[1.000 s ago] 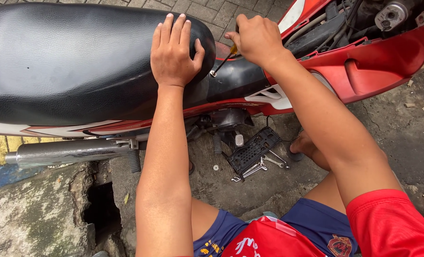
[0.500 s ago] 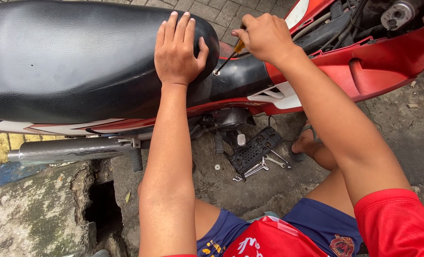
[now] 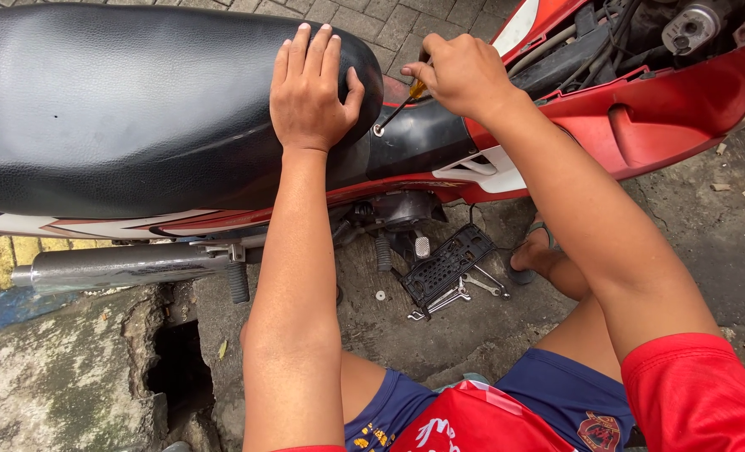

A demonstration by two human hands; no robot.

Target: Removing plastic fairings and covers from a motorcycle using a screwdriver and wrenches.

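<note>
My left hand (image 3: 310,88) lies flat, fingers together, on the front end of the black motorcycle seat (image 3: 121,109). My right hand (image 3: 464,75) is shut on a screwdriver (image 3: 402,102) with a yellow handle. The screwdriver's metal shaft slants down to the left, its tip at a screw in the black panel (image 3: 418,138) just below the seat's nose. The red body panel (image 3: 657,117) of the motorcycle runs to the right of my right hand.
A chrome exhaust pipe (image 3: 113,266) runs under the seat at left. On the concrete below lie a black footrest plate (image 3: 448,266), wrenches (image 3: 464,291) and a small washer (image 3: 380,295). A dark hole (image 3: 176,364) gapes in the broken concrete at lower left. My sandalled foot (image 3: 531,255) is nearby.
The view has shifted slightly; both hands stay where they were on the seat and screwdriver. The screwdriver tip remains at the screw.
</note>
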